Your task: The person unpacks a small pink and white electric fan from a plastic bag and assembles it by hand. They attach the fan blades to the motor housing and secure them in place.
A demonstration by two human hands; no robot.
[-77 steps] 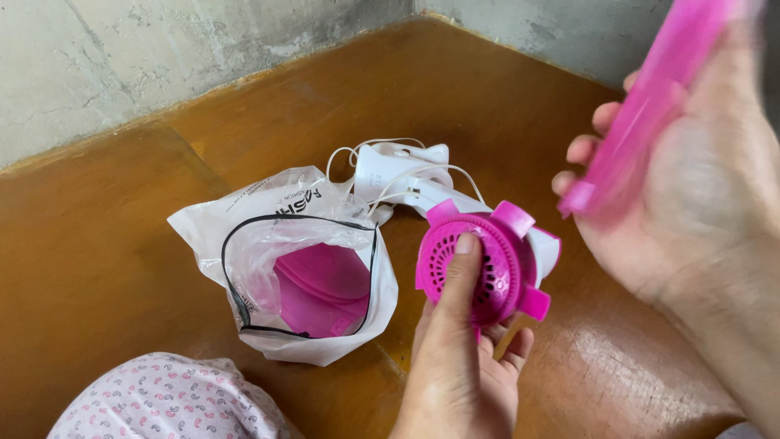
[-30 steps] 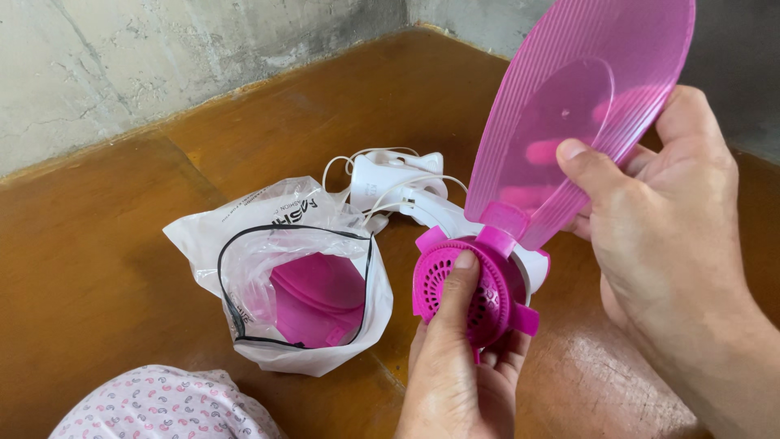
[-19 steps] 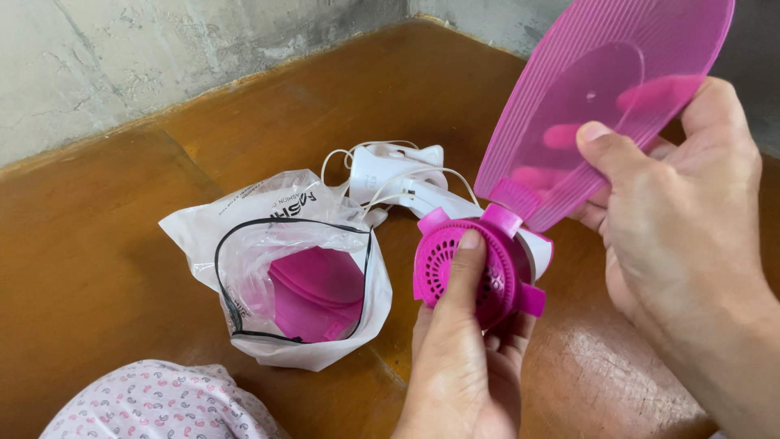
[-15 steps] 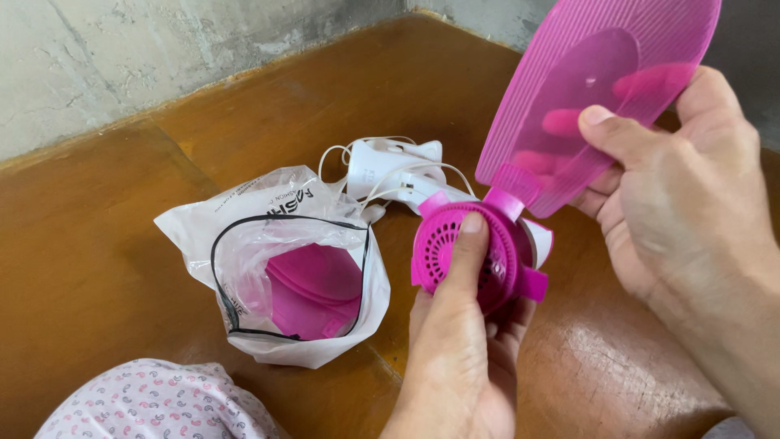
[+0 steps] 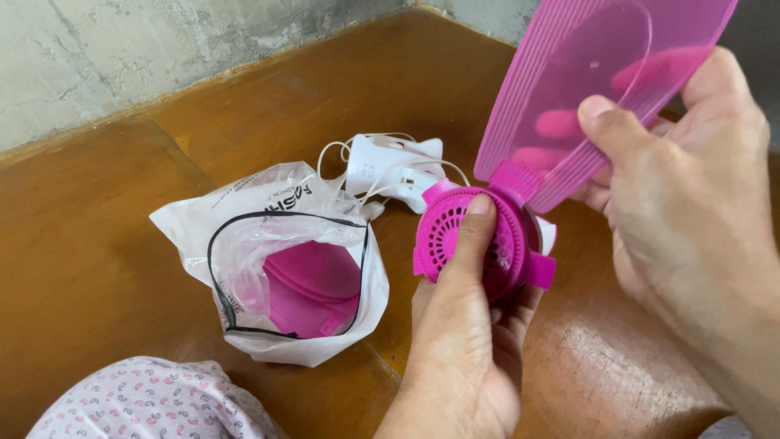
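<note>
Nearest, the left hand (image 5: 463, 341) is gripping the round pink fan hub (image 5: 479, 244), thumb across its grille. The right hand (image 5: 682, 195) is pinching a translucent pink blade (image 5: 585, 89), whose root has now come down to a hub slot. Farther off, the plastic bag (image 5: 276, 268) is lying on the desk (image 5: 97, 228).

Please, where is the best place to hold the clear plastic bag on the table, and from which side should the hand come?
Probably grip the plastic bag at its black-edged open rim, at the upper edge, coming from above. The mouth gapes toward the camera with another pink blade lying loose inside, so lifting by the rim should keep the opening up. The wooden table beside it leaves room.
</note>
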